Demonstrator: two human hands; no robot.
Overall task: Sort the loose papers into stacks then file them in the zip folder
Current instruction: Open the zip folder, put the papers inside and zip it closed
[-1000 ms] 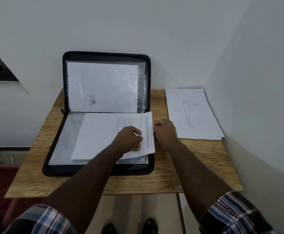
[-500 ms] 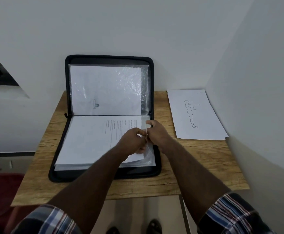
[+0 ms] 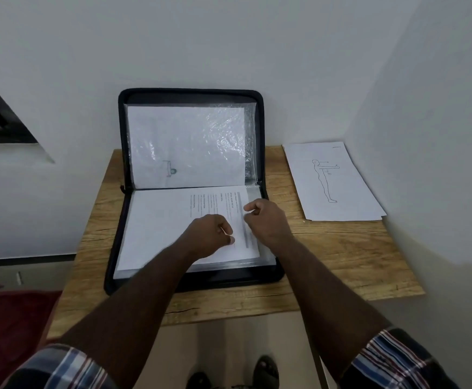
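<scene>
Now both hands (image 3: 268, 223) at sheet's (image 3: 173, 220) right edge.

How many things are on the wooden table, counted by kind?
Zip folder, open: 1
Loose paper stack with a figure drawing: 1
Hands on the folder's printed page: 2, the left hand and the right hand
Total: 4

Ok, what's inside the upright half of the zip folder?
A clear plastic sleeve in the zip folder holds a white sheet with a small drawing near its lower edge. Whether more sheets lie behind it cannot be seen; that sheet covers them.
</scene>
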